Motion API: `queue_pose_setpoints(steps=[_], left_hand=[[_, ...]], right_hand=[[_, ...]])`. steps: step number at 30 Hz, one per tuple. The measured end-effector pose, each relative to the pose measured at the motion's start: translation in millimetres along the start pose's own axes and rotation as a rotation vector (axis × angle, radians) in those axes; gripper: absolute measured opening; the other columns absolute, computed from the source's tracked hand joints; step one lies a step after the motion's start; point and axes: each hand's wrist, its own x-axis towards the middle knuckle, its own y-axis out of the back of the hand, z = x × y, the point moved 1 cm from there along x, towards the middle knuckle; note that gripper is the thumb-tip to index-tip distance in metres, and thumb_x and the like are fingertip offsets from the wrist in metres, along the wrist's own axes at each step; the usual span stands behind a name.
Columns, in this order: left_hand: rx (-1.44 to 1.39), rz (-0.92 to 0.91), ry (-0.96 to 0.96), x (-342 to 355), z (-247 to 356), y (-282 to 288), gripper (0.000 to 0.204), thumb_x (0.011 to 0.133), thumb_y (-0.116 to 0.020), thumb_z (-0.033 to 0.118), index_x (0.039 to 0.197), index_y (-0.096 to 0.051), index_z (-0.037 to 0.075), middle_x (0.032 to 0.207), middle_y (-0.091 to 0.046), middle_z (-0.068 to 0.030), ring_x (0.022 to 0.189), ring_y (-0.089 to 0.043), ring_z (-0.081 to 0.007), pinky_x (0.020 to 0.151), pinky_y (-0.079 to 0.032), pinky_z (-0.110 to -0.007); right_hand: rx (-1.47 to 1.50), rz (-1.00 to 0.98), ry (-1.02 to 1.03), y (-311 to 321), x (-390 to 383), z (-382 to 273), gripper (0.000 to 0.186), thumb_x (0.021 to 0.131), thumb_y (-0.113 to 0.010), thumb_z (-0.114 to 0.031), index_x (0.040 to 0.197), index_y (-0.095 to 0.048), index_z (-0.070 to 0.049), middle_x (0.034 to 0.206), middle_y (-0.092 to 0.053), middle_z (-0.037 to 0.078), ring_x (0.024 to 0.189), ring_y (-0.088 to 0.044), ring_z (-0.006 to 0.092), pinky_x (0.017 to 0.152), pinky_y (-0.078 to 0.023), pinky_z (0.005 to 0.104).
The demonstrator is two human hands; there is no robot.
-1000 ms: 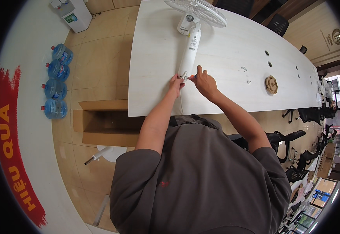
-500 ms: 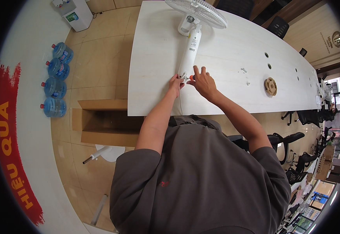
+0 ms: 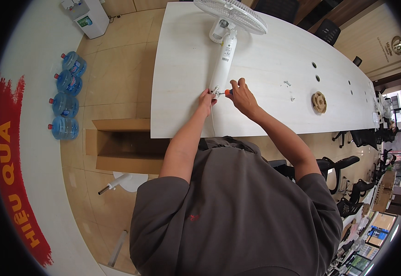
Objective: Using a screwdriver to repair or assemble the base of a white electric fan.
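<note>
My right hand [image 3: 243,99] is curling closed around the orange-collared screwdriver [image 3: 228,92], pointing to nine o'clock; my left hand [image 3: 205,100] is pinching, seemingly, the near end of the fan [image 3: 226,48], lying toward twelve. I'm wanting straight shaft, even pressure.

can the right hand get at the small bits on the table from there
Probably yes: nothing seems to stand between the right hand and the small bits on the white table, though the orange-handled tool it holds may need setting down first.
</note>
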Motion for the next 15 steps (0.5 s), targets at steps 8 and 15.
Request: queue_pose_setpoints(steps=[8,15], left_hand=[[0.004,-0.03,0.004,2.9,-2.4,3.0,0.068,0.082,-0.058,-0.001,0.146,-0.035,0.01,0.118,-0.058,-0.0056,0.091,-0.061,-0.018,0.078,-0.053,-0.033],[-0.001,-0.027,0.002,4.4,-3.4,3.5,0.067,0.083,-0.058,-0.001,0.146,-0.036,0.01,0.12,-0.058,-0.0063,0.091,-0.061,-0.0183,0.079,-0.053,-0.033]], right_hand=[[0.155,0.099,0.318,-16.9,-1.2,4.8,0.032,0.076,-0.055,0.011,0.106,-0.054,0.001,0.104,-0.049,0.02,0.096,-0.045,0.0381,0.086,-0.042,0.0454],[0.168,0.118,0.284,-16.3,-2.8,6.6,0.031,0.075,-0.054,0.012,0.104,-0.056,0.0,0.104,-0.049,0.02,0.097,-0.045,0.0383,0.086,-0.043,0.0452]])
